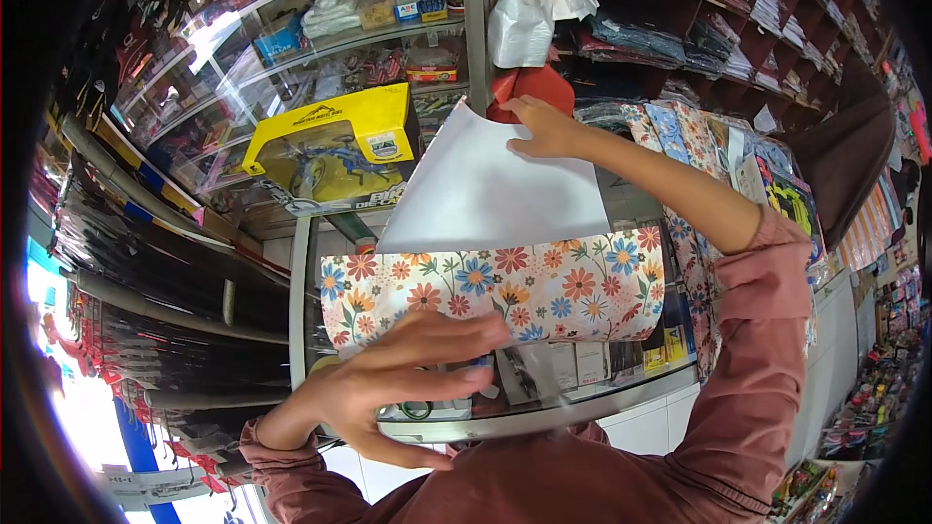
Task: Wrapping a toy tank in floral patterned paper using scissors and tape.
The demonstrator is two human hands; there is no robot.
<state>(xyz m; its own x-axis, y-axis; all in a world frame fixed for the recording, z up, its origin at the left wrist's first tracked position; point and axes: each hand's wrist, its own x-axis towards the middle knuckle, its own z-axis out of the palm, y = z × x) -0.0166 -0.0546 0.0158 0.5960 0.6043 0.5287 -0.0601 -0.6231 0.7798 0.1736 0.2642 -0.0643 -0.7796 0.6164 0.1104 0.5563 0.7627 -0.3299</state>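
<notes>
A sheet of floral wrapping paper lies over the glass counter, its white underside [502, 189] facing up at the far part. Its near part curls over, showing printed flowers [510, 287]. My right hand [550, 129] is at the sheet's far edge, thumb on the white side and fingers by a red plastic item [539, 87]; whether it grips the edge is unclear. My left hand [408, 378], slightly blurred, hovers near the counter's front edge with fingers apart. A faint clear strip or reflection shows beside its fingertips.
A yellow boxed toy bike [331, 149] stands to the left of the paper. White plastic bags [524, 22] hang beyond it. Folded patterned packs [681, 131] lie at the right. The counter's metal front edge [524, 418] runs close to my body. Hanging garments [182, 306] crowd the left side.
</notes>
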